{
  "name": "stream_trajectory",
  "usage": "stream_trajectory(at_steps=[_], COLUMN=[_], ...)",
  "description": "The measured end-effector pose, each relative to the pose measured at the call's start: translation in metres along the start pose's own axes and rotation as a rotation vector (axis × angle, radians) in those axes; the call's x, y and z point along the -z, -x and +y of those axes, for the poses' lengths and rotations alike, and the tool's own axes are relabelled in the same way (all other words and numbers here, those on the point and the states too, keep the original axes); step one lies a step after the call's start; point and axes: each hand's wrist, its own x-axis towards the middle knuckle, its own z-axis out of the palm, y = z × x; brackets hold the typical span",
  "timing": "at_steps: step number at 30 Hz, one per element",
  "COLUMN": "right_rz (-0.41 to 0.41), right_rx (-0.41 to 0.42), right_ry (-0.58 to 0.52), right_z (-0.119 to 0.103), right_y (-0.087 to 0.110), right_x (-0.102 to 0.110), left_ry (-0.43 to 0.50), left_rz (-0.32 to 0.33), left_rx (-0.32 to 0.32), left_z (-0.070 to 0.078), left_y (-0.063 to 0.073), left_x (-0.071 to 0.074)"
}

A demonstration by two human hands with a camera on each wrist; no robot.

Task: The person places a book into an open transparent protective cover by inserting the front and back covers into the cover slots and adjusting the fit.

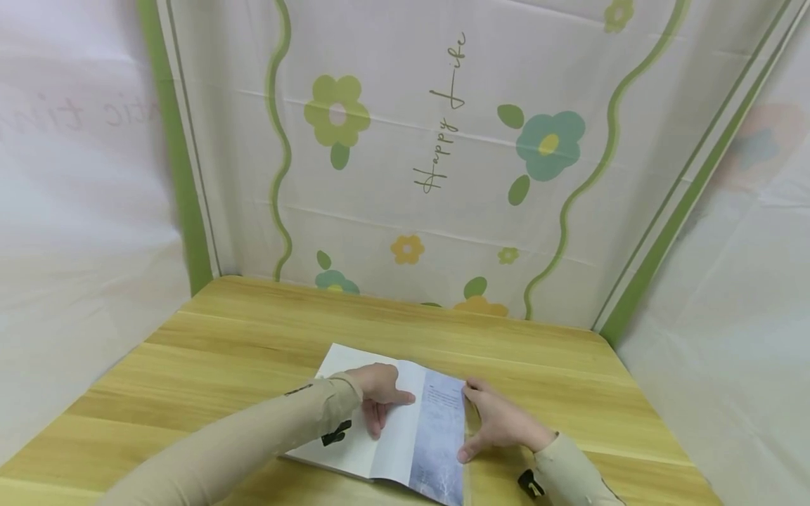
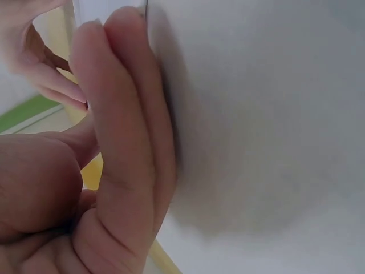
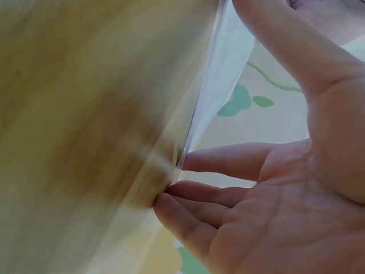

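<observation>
An open book (image 1: 344, 450) lies on the wooden table, its left page white. On its right side is a pale blue printed flap (image 1: 438, 429) with small text near the top and a white lightning pattern at the bottom. My left hand (image 1: 380, 399) rests over the white page, fingers extended flat against it and thumb pointing toward the fold. My right hand (image 1: 500, 420) is at the flap's right edge, thumb and fingers spread apart along it. A shiny, see-through edge (image 3: 197, 108) meets the right fingertips in the right wrist view.
The wooden table (image 1: 253, 316) extends around the book on all sides. Behind it hangs a white cloth (image 1: 392, 154) with printed flowers and lettering; more pale cloth hangs at left and right. Black buckles (image 1: 530, 483) show near both wrists.
</observation>
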Motion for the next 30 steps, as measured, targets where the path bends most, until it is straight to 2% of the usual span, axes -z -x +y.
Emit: stream_trajectory(at_steps=[4, 6, 10, 16, 18, 30], right_rz=[-0.004, -0.008, -0.022, -0.045, -0.047, -0.037], right_rx=[0.002, 0.000, -0.007, -0.003, -0.003, 0.001], right_ry=[-0.013, -0.015, -0.005, -0.025, -0.035, -0.031], right_z=[0.000, 0.000, 0.001, 0.001, 0.000, -0.002], right_y=[0.001, 0.001, 0.001, 0.001, 0.001, 0.001], right_x=[0.001, 0.001, 0.000, -0.002, -0.001, -0.001], left_ry=[-0.080, -0.081, -0.028, 0.118, 0.136, 0.049], left_rz=[0.027, 0.033, 0.002, -0.126, -0.143, -0.074], left_rx=[0.008, 0.004, -0.022, -0.043, -0.048, -0.059], left_z=[0.005, 0.005, 0.001, -0.007, -0.009, -0.006], left_y=[-0.004, -0.003, 0.000, 0.001, 0.001, 0.002], left_x=[-0.004, -0.004, -0.003, 0.003, 0.004, 0.002])
